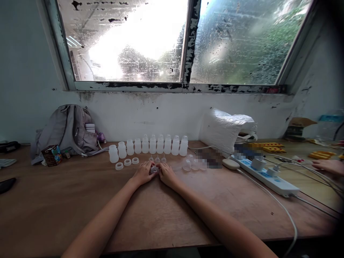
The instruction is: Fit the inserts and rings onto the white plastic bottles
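Note:
Between my two hands is a translucent bottle collar ring (154, 170), low over the wooden table. My left hand (143, 172) closes on its left side, fingers curled. My right hand (167, 174) pinches near its right side; the fingertips are partly hidden. Just beyond my fingers stand three clear bottle teats (157, 158). Three loose white collar rings (127, 162) lie to the left. Behind them is a row of frosted baby bottles (145, 145); the left ones are open-necked, the right ones have tops on. Clear dome caps (186, 165) sit right of my hands.
A grey backpack (67, 130) and a small box (51, 155) are at the back left. On the right lie a white power strip (264, 175) with cables, a white adapter (230, 164) and a silvery bag (223, 129). Another person's hand (329, 166) is at the far right.

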A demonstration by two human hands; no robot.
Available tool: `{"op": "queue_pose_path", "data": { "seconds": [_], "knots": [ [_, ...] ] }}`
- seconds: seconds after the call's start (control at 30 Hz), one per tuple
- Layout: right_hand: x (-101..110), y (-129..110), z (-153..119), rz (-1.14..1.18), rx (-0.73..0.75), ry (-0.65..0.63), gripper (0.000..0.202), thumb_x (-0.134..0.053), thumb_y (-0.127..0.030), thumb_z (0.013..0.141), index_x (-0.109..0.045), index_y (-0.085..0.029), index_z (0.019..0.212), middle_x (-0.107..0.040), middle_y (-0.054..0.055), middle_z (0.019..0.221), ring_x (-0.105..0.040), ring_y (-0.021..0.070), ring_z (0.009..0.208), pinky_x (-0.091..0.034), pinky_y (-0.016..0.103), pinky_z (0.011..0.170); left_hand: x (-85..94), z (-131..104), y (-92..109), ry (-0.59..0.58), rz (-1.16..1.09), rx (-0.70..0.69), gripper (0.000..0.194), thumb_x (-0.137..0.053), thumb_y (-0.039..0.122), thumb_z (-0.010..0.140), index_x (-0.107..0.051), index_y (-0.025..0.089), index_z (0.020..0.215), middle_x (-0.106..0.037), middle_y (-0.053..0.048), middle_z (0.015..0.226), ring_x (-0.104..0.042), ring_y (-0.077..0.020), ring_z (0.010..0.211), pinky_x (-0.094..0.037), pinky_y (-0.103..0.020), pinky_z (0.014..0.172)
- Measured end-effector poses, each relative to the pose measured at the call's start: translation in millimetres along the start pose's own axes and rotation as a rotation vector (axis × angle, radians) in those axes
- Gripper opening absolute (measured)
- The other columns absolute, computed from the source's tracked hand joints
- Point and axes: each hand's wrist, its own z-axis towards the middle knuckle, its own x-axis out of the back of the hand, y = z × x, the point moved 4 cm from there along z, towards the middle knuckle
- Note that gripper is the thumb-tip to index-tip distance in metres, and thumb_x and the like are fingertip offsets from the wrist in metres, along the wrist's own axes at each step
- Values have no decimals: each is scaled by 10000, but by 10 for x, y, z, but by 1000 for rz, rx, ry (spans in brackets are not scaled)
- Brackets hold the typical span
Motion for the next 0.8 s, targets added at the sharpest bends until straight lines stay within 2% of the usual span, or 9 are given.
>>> {"op": "queue_pose_path", "data": {
  "seconds": [0.23,0.4,0.5,0.57,0.67,0.8],
  "knots": [
    [-20,17,4,-19,16,-1,215,-380,-110,761,-479,-178,940,-568,52,938,-479,163,898,-310,263,730,5,-2,10,-14,7,-23,322,-509,428,723,-481,192,941,-541,-56,924,-485,-200,887,-363,-326,779],
    [-16,15,-6,-28,26,8,220,-375,-104,758,-484,-181,932,-567,51,930,-484,160,889,-318,266,730,21,6,13,7,-65,-9,197,-408,335,800,-514,195,889,-539,-49,888,-489,-179,857,-370,-315,775],
    [4,-4,-16,-17,46,3,249,-400,-98,729,-479,-180,951,-559,59,942,-481,167,898,-332,276,732,26,30,-2,54,-161,20,157,-424,296,790,-527,182,820,-533,-46,861,-489,-169,840,-378,-305,772],
    [35,-36,-16,24,81,15,299,-429,-89,694,-477,-174,977,-547,70,969,-475,171,914,-343,281,749,26,54,-25,102,-278,73,146,-428,285,785,-521,173,784,-536,-36,818,-498,-155,799,-394,-291,751],
    [109,-90,1,191,123,63,328,-452,-103,682,-488,-167,1002,-554,69,962,-492,160,877,-369,273,759,0,84,-79,168,-542,235,162,-423,297,780,-504,163,738,-532,-12,723,-509,-126,701,-425,-255,674],
    [181,-78,35,444,10,123,212,-425,-212,755,-545,-175,926,-596,38,833,-531,134,703,-416,255,669,-93,87,-93,172,-850,453,212,-438,357,761,-501,154,753,-542,-10,715,-535,-112,648,-453,-222,576]
  ]
}}
